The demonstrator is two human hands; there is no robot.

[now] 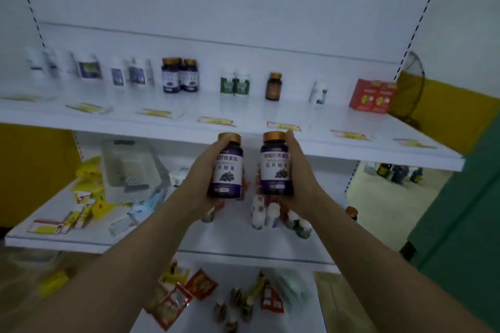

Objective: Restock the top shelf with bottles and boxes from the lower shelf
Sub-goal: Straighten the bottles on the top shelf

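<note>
In the head view, the left hand (205, 181) is wrapped around one purple-labelled supplement bottle (226, 167) and the right hand (299, 178) around a matching second bottle (276, 165), both upright, side by side, just below the top shelf's (243, 113) front edge. Two identical bottles (180, 76) stand near that shelf's back, above the cluttered lower shelf (230, 240).

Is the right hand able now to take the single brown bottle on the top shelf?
Probably not yet. The right hand is full: its fingers wrap a purple-label bottle. The path up to the brown bottle looks open, with clear gaps beside it, but the hand must first put its own bottle down.
</note>
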